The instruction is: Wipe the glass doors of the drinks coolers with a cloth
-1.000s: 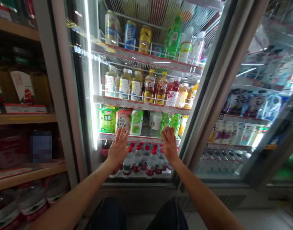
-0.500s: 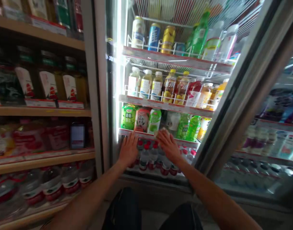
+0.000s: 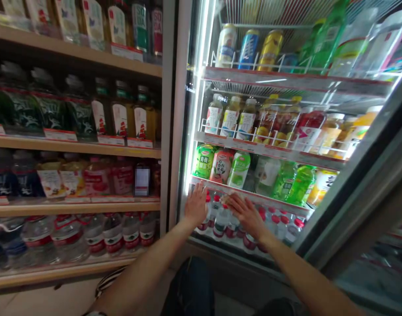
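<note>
My left hand (image 3: 197,205), fingers stretched out, rests at the front edge of a shelf (image 3: 217,185) in a lit drinks cooler. Beneath the fingers of my right hand (image 3: 245,213) is a small pale cloth (image 3: 225,199), mostly hidden, pressed at the same shelf edge farther right. Just above the hands stand a green drink bottle (image 3: 204,160), a reddish one (image 3: 221,165) and a white-and-green one (image 3: 239,170). Behind and below the hands are several red-capped water bottles (image 3: 222,220).
The open cooler's metal door frame (image 3: 358,175) slants along the right. Wooden shelves (image 3: 76,145) packed with bottles stand at the left. A phone-like blurred screen (image 3: 142,181) is among the left bottles. Higher cooler shelves hold cans (image 3: 248,49) and bottles behind white wire rails.
My view has swung left, so the cooler and both hands appear farther right and more of the left shelves shows. Both hands remain at the same shelf edge.
</note>
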A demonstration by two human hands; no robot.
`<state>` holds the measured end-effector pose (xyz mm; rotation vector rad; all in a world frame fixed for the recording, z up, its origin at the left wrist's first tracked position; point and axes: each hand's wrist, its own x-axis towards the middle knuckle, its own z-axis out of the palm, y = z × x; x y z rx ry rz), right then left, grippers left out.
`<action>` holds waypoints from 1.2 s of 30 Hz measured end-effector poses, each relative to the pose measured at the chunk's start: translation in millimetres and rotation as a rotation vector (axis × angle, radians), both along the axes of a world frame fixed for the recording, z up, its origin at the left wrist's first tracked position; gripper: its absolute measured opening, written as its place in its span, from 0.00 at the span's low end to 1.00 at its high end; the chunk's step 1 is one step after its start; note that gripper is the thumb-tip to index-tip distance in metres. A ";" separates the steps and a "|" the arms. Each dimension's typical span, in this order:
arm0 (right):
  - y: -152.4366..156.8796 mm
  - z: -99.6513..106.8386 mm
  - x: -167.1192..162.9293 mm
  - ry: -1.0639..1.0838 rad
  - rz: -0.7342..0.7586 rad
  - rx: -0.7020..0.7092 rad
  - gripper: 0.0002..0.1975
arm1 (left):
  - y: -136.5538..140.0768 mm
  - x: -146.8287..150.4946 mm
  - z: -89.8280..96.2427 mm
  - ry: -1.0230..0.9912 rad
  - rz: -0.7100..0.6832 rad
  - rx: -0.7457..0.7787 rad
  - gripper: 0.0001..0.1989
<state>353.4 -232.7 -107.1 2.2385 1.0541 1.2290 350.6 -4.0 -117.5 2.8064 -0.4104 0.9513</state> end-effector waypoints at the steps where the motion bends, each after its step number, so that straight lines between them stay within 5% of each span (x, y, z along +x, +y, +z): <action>1: 1.6 1.3 1.6 -0.001 0.013 -0.006 0.21 | 2.0 0.1 0.2 0.006 -0.002 0.006 0.31; 6: 26.7 51.8 13.2 -0.091 -0.100 0.354 0.23 | 9.2 1.7 1.3 0.013 0.026 -0.011 0.32; 8: 35.9 51.4 13.2 -0.080 -0.123 0.411 0.25 | 13.4 2.1 2.1 0.000 0.047 -0.033 0.31; 14: 42.0 2.0 14.7 0.059 0.054 0.049 0.23 | 35.6 4.3 4.9 0.002 0.103 -0.064 0.31; 20: 69.0 55.1 31.7 0.034 -0.024 0.276 0.25 | 49.0 9.4 -6.5 0.001 0.097 -0.045 0.33; 25: 85.2 36.4 36.1 0.067 0.047 0.098 0.24 | 66.8 13.7 -12.0 -0.047 0.116 -0.038 0.31; 28: 99.2 42.1 44.1 0.047 0.083 0.050 0.22 | 80.9 21.2 1.1 -0.083 0.119 -0.035 0.31; 33: 132.4 86.7 52.9 -0.001 0.013 0.256 0.23 | 92.9 30.9 36.5 -0.152 0.119 -0.072 0.34; 36: 140.8 75.3 49.5 0.057 0.060 0.143 0.23 | 96.7 30.8 45.4 -0.156 0.127 -0.064 0.34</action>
